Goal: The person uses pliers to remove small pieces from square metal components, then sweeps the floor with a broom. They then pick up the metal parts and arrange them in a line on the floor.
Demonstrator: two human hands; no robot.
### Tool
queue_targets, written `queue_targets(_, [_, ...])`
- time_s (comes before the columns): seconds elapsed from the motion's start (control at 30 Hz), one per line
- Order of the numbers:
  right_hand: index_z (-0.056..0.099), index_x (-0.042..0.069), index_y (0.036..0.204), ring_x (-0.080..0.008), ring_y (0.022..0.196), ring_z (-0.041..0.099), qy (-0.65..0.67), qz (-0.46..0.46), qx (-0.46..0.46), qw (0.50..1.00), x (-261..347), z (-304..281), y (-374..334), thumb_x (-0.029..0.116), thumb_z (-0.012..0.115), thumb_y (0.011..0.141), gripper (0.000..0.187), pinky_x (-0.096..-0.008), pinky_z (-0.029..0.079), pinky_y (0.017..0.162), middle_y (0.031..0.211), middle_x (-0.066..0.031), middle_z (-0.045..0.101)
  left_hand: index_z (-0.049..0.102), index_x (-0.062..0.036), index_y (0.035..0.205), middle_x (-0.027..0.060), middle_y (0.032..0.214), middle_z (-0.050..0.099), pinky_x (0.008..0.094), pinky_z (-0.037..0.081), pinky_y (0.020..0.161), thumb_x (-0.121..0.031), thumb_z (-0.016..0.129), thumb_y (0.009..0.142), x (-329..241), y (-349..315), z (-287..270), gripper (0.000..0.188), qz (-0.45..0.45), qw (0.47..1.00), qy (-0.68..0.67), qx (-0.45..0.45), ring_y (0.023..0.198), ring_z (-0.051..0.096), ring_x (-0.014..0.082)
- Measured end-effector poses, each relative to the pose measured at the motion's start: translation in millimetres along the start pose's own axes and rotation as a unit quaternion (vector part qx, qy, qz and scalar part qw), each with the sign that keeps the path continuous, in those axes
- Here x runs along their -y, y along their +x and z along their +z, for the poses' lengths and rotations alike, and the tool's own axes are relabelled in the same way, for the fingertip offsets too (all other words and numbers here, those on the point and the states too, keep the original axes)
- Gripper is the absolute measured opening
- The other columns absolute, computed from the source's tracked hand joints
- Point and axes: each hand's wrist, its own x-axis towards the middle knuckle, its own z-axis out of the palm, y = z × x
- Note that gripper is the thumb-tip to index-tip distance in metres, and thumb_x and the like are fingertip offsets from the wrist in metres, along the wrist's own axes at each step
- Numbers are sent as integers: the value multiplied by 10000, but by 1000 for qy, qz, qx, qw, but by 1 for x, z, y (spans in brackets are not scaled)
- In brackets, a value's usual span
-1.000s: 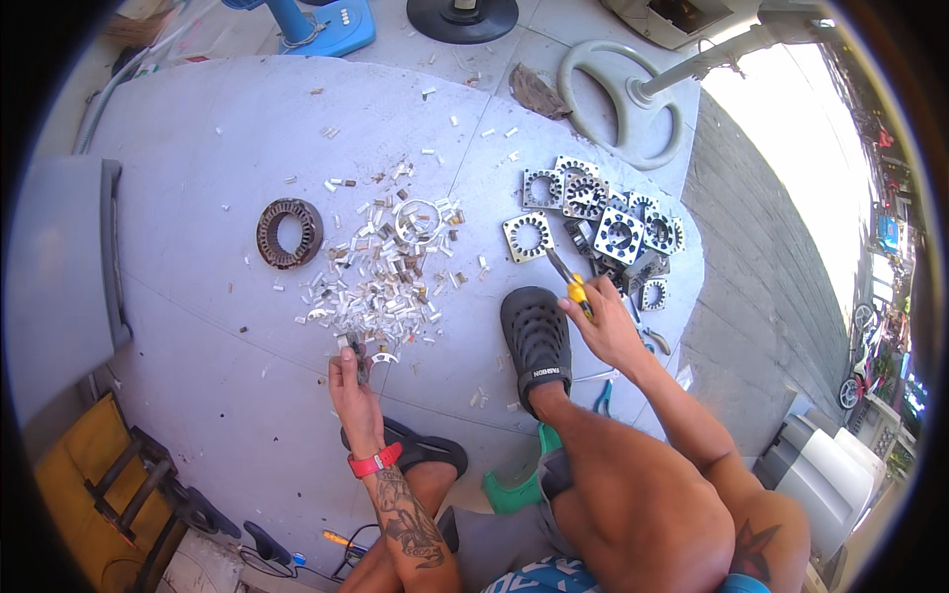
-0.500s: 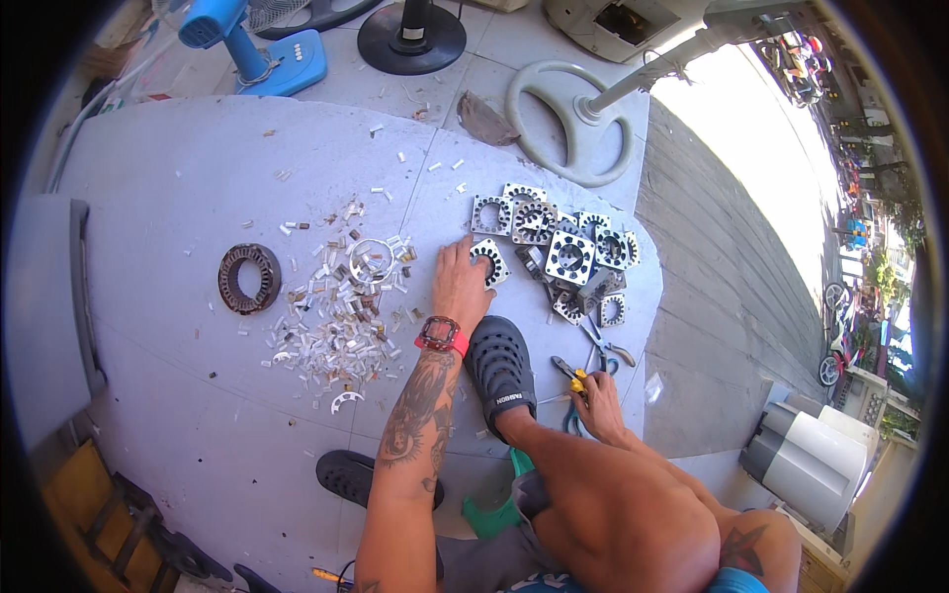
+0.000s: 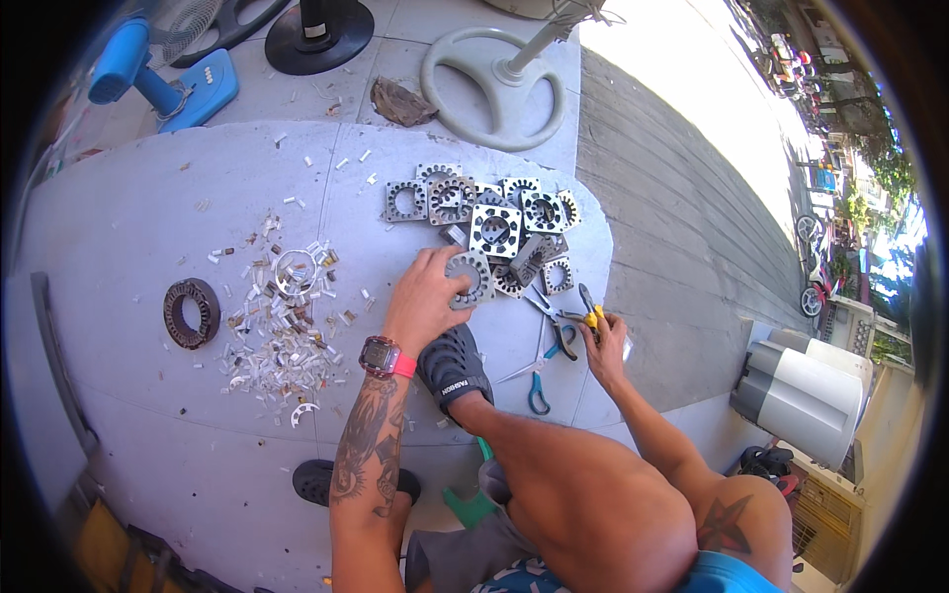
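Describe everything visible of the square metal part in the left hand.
The square metal part looks dull grey, with slots ringing a central opening. Facing the camera, it is gripped at its left by the left hand, partly hidden. It shows between the dark clog and a pile of similar parts; contact with either is unclear.

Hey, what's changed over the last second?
The left hand moved right, away from the pile of pale scraps, and took hold of a square slotted plate. The right hand moved right, still holding the yellow-handled pliers. The dark slotted ring stayed left of the pile.
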Motion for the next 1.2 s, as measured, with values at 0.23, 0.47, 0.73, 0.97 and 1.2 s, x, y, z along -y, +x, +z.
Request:
queue_targets(0.23, [610,-44,1235,-425,1171,512,39,-36,10,999,11,13,7,312,707,966,458,-488,428,1031,1259,-256,532,785,-115,925,37,1373,596,390,525,989,-58,757,709,-10,0,63,225,59,986,88,128,1256,541,268])
queue_targets(0.47, [420,-9,1448,-400,1111,610,76,-36,78,993,29,8,22,398,850,806,874,-474,469,990,1163,-238,643,750,-56,997,87,1411,562,402,513,1040,-46,655,826,-14,-10,88,196,46,993,102,42,1324,512,307])
queue_targets(0.73, [332,21,1521,-420,1172,566,85,-23,126,988,33,18,18,249,823,786,913,-491,449,1026,1273,-271,577,718,-35,1035,160,1448,515,420,499,1096,-54,634,872,-37,-23,107,185,-4,995,59,81,1428,403,412])
queue_targets(0.97, [521,66,1382,-395,1218,489,-21,-199,15,980,38,12,-15,260,809,807,672,-506,369,1058,1298,-208,529,657,-33,1049,140,1299,566,480,454,1101,-110,662,845,-24,-19,61,218,-61,998,8,-5,1302,489,372])
queue_targets(1.2, [633,180,1243,-322,1161,522,-39,-383,178,906,67,29,-51,281,751,886,390,-482,393,1002,1264,-99,567,592,-45,1222,127,1332,559,490,399,1072,-129,648,850,64,6,8,386,-35,976,197,-91,1226,524,302])
